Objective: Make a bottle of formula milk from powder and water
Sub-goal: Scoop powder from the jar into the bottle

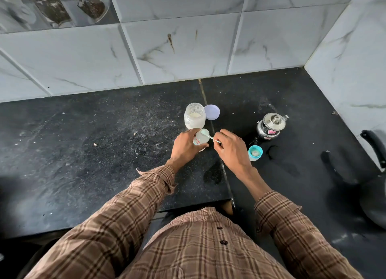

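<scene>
My left hand [185,146] grips a small clear baby bottle [201,138] standing on the black counter [104,143]. My right hand [228,148] pinches a white spoon [211,137] whose bowl sits over the bottle's open mouth. Just behind the bottle stands an open glass jar [194,116] with white powder in it. The jar's pale lilac lid [212,112] lies flat beside it on the right. The bottle's teal cap with teat [255,153] stands to the right of my right hand. A small steel kettle [271,126] stands further right.
Marble-look wall tiles [188,48] close off the counter at the back and right. A dark pan with a black handle [373,147] sits at the far right edge. Wet smears [273,152] lie on the counter near the cap.
</scene>
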